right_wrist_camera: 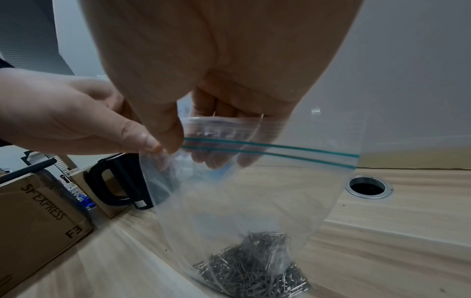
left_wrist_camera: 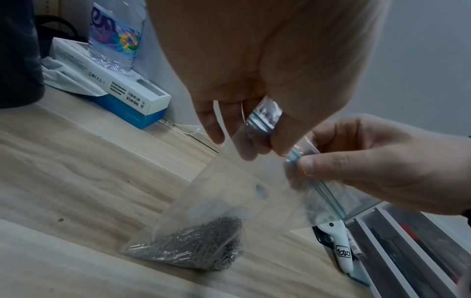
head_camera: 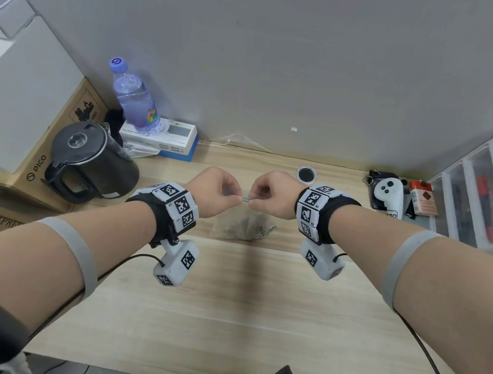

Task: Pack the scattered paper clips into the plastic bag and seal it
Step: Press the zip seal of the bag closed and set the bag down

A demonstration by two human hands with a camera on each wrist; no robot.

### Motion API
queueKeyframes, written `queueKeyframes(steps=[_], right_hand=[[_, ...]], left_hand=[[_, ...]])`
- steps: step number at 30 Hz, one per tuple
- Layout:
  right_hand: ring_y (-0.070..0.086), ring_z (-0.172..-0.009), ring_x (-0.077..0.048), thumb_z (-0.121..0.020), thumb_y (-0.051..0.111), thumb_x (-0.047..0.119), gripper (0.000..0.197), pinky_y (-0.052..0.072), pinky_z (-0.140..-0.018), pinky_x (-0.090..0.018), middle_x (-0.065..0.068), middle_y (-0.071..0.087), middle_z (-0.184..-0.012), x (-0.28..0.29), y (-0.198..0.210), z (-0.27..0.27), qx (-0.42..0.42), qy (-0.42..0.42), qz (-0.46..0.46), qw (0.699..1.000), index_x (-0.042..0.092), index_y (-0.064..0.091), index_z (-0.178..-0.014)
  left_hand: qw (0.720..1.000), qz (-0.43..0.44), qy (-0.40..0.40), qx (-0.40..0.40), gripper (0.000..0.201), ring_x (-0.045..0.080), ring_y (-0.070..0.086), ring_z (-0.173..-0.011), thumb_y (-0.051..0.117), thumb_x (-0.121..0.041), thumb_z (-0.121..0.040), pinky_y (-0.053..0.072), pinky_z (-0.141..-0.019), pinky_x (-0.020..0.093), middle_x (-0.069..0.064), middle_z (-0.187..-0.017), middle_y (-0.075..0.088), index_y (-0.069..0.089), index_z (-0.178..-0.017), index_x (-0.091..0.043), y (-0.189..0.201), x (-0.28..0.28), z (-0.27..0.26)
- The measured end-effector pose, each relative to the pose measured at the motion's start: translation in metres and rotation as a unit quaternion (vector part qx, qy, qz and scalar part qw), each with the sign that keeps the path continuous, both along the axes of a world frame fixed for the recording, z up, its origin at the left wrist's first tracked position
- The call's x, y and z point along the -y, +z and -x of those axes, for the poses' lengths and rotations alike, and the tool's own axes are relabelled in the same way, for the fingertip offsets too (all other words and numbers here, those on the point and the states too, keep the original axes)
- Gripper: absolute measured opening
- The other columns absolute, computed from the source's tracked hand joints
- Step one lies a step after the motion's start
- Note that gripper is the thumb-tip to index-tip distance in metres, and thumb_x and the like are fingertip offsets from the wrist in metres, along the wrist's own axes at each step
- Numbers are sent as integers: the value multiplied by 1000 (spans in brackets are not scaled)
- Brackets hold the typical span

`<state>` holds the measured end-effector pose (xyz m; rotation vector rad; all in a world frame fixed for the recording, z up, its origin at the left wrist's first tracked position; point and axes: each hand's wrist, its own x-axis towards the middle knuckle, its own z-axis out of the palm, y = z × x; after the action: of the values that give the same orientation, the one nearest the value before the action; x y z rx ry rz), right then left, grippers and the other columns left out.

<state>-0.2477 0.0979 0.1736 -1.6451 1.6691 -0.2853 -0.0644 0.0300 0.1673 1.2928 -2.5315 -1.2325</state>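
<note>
Plastic bag point(right_wrist_camera: 254, 191) hanging above the wooden table point(head_camera: 248, 319), its bottom resting on the tabletop with the paper clips point(right_wrist_camera: 252, 268) heaped inside. Left hand point(head_camera: 211, 192) and right hand point(head_camera: 273, 196) are meeting over the middle of the table, each pinching the bag's top edge at the green zip strip point(right_wrist_camera: 280, 150) between thumb and curled fingers. Farther back, a black kettle point(head_camera: 92, 159) is standing at the left, a water bottle point(head_camera: 134, 97) on a white box point(head_camera: 161, 139) behind it, and a white controller point(head_camera: 389, 192) is lying at the right, beside a set of drawers point(head_camera: 484, 195)
</note>
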Motion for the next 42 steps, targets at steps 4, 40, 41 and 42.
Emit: queueKeyframes(steps=[4, 40, 41, 42], right_hand=[[60, -74, -14, -86, 67, 24, 5, 48, -69, -26, 10, 63, -75, 0, -1, 2, -14, -2, 10, 1000, 22, 69, -83], [58, -70, -12, -83, 72, 24, 12, 52, -73, -30, 4, 66, -75, -3, -7, 5, 48, -37, -8, 998, 15, 76, -90], [58, -70, -12, -84, 73, 23, 12, 52, -74, -30, 5, 65, -73, -3, -8, 6, 48, -39, -9, 998, 14, 76, -90], [58, -69, -12, -83, 73, 23, 11, 53, -74, -31, 5, 65, -73, -2, -9, 7, 50, -44, -10, 998, 14, 76, -89]], left_hand=[[1000, 0, -2, -7, 5, 0, 57, -72, 71, -18, -87, 39, -63, 8, -7, -79, 67, 71, -82, -17, 0, -2, 3], [999, -45, 17, -9, 11, 4, 63, -77, 81, -18, -81, 44, -66, 4, -1, -87, 74, 77, -86, -9, 1, 2, 1], [998, -50, 22, -9, 10, 6, 63, -77, 79, -18, -81, 46, -67, 6, 0, -88, 74, 77, -87, -10, 1, 3, 0], [998, -53, 30, -5, 8, 7, 62, -76, 78, -18, -82, 46, -65, 11, 0, -87, 72, 76, -87, -12, 1, 4, 0]])
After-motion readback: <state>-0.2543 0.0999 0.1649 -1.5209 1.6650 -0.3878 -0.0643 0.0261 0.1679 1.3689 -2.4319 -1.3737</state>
